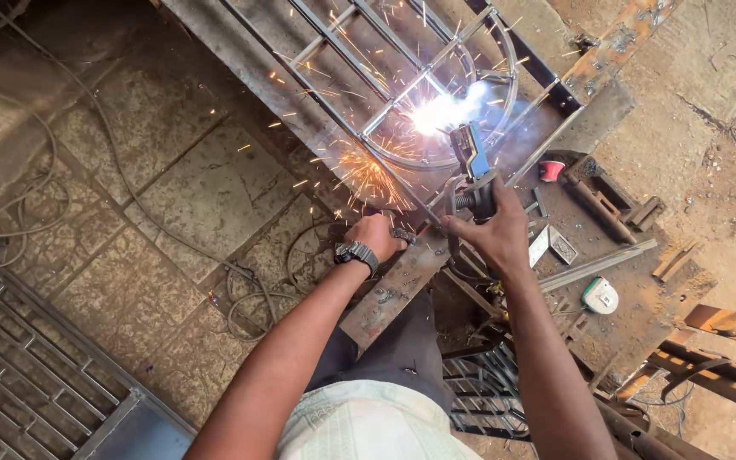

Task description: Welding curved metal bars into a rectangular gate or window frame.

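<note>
My right hand [497, 236] grips a welding electrode holder [473, 170] with a blue head, its tip at a bright white arc [445, 111] on a metal frame [402, 85] of straight bars and a curved ring. Orange sparks spray left and down from the arc. My left hand [376, 234], with a dark wristwatch [356, 253] on the wrist, rests closed on the edge of the rusty steel workbench [393, 285] near the frame's corner. Whether it holds something small is unclear.
Cables [249, 290] loop over the stone-tiled floor at left. A metal grille [19, 375] lies at bottom left. On the bench at right sit a tape measure [600, 296], a red-topped object [551, 169], steel offcuts and an angle bar [594, 266].
</note>
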